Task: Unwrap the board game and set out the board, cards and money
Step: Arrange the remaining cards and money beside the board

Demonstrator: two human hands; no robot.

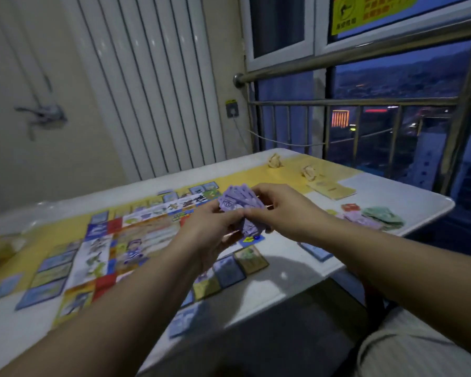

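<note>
Currently, a fan of purple notes (237,201) is held just above the board (136,232), gripped by both hands. The left hand (215,227) is curled round the lower end of the fan, with the thumb laid on top. The right hand (280,210) pinches the notes from the right side with bent fingers. The board is noted as unfolded and lying flat on the table (419,198). Cards (230,270) are laid in rows along its near and left edges, and one blue card (316,251) lies apart to the right. Further right, a green pile (384,214) and a second purple pile (362,220) of money are set side by side, with a small red item (350,207) just behind them; what it is cannot be told. A yellow booklet (332,190) and two paper balls (274,161) lie at the far side. Unwrapping is judged done, and so is laying out the board. The cards appear largely placed. The money is judged part-sorted: the fan in hand is not yet put down, and blur prevents counting which denominations remain.
</note>
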